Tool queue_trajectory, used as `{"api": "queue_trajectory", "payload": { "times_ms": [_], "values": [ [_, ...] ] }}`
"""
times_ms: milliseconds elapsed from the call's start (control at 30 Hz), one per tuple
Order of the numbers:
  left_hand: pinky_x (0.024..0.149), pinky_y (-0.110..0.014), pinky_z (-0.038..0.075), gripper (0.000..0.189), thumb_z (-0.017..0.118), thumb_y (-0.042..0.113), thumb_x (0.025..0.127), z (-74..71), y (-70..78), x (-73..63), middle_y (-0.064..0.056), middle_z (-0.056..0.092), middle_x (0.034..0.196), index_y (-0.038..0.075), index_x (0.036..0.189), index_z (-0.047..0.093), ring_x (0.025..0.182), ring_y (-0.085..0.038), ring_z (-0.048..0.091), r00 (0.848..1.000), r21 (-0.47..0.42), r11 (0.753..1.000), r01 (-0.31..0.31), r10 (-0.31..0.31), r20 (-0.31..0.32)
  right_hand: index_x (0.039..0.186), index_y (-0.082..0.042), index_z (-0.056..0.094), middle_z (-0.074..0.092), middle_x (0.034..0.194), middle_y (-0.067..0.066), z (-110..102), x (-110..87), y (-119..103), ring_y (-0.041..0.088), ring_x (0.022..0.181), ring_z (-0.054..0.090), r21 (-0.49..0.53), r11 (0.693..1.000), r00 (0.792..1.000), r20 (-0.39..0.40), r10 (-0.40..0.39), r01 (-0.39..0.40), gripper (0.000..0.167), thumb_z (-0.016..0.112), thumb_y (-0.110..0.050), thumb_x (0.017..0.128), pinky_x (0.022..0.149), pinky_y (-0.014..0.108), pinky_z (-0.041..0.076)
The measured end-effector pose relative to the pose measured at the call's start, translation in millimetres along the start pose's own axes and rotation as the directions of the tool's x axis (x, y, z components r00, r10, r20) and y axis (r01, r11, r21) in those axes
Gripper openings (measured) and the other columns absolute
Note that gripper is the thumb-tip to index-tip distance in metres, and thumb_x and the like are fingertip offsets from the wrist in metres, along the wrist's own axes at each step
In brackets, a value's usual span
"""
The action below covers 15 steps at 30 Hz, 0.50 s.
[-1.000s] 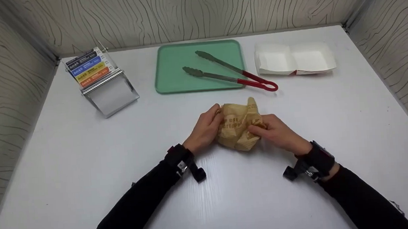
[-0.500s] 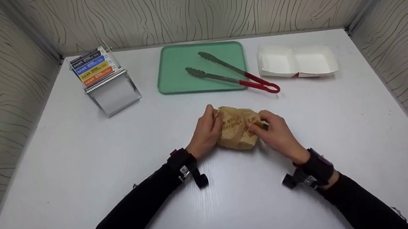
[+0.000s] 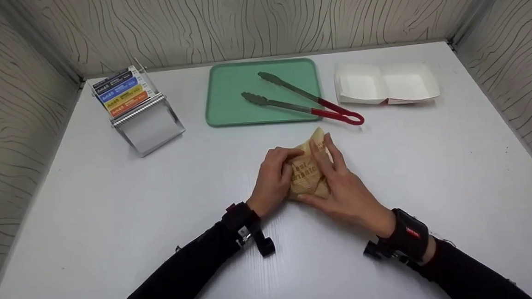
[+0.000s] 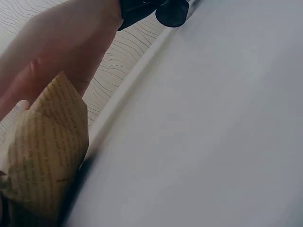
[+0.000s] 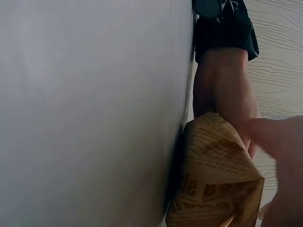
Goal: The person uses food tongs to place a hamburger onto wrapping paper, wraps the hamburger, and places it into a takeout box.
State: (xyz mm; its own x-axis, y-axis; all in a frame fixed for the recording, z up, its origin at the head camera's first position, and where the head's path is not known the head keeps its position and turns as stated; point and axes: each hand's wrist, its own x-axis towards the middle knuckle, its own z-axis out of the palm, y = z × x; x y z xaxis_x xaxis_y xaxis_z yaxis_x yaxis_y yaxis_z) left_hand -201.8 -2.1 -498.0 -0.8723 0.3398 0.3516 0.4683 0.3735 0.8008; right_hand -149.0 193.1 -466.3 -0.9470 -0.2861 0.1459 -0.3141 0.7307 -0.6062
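Brown printed paper parcel (image 3: 305,177), and we have it at the middle of the worktop (image 3: 113,214), between two busy hands! We see the left hand (image 3: 270,181) clamped on its left side, fingers curled over. Across to the right hand (image 3: 349,195): fingers out straight against the parcel, thumb spread apart along the near edge. Beyond, we spot tongs (image 3: 291,106) lying on the green tray (image 3: 226,96), red handles poking past its near right corner; a white carton (image 3: 409,86) far right, a metal stand (image 3: 151,128) far left.
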Motion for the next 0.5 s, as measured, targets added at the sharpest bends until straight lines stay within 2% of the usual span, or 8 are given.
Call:
{"api": "queue_trajectory", "payload": {
  "times_ms": [100,200,300,367,500],
  "values": [
    [0.102,-0.035,0.049,0.038,0.048,-0.006,0.098,-0.9,1.9,-0.3,-0.009,0.064,0.122,0.006,0.129,0.067,0.116,-0.020,0.058,1.000,0.004,1.000,0.012,-0.012,0.028,0.165,-0.014,0.027,0.010,0.173,0.021,-0.1,4.5,4.4,0.044,0.134,0.054,0.008,1.000,1.000,0.013,0.016,-0.016,0.107,0.084,-0.051,0.083,0.102,0.058,0.051],
    [0.105,-0.034,0.050,0.038,0.046,-0.007,0.098,-1.0,3.1,-0.3,-0.011,0.060,0.124,0.003,0.130,0.064,0.118,-0.019,0.058,0.998,-0.006,1.000,0.026,-0.025,0.056,0.166,-0.011,0.024,0.020,0.170,0.022,-2.1,8.9,8.2,0.043,0.148,0.038,0.013,0.999,0.995,0.086,0.048,-0.050,0.118,0.088,-0.055,0.076,0.112,0.061,0.043],
    [0.105,-0.034,0.050,0.037,0.045,-0.007,0.098,0.0,3.8,-0.2,-0.012,0.057,0.124,0.002,0.129,0.063,0.117,-0.019,0.058,0.997,-0.010,0.999,0.034,-0.033,0.067,0.166,-0.011,0.020,0.035,0.162,0.024,-3.8,11.0,9.6,0.040,0.141,0.044,0.010,0.999,0.989,0.144,0.044,-0.046,0.127,0.091,-0.056,0.071,0.110,0.057,0.045],
    [0.105,-0.034,0.051,0.037,0.045,-0.008,0.097,1.0,4.2,0.2,-0.012,0.055,0.123,0.001,0.128,0.063,0.116,-0.020,0.058,0.998,-0.005,0.999,0.035,-0.035,0.059,0.167,-0.014,0.016,0.042,0.154,0.024,-4.3,11.7,9.8,0.036,0.132,0.050,0.018,1.000,0.991,0.136,0.020,-0.023,0.130,0.093,-0.053,0.070,0.105,0.054,0.048],
    [0.106,-0.036,0.050,0.035,0.045,-0.008,0.097,2.9,5.3,-0.1,-0.014,0.053,0.124,0.000,0.126,0.064,0.117,-0.023,0.057,0.998,0.006,0.999,0.043,-0.044,0.049,0.167,-0.028,0.019,0.035,0.156,0.022,-5.0,10.0,10.1,0.034,0.123,0.056,0.041,0.999,0.997,0.075,-0.016,0.013,0.129,0.096,-0.049,0.067,0.098,0.052,0.051]
  ]
}}
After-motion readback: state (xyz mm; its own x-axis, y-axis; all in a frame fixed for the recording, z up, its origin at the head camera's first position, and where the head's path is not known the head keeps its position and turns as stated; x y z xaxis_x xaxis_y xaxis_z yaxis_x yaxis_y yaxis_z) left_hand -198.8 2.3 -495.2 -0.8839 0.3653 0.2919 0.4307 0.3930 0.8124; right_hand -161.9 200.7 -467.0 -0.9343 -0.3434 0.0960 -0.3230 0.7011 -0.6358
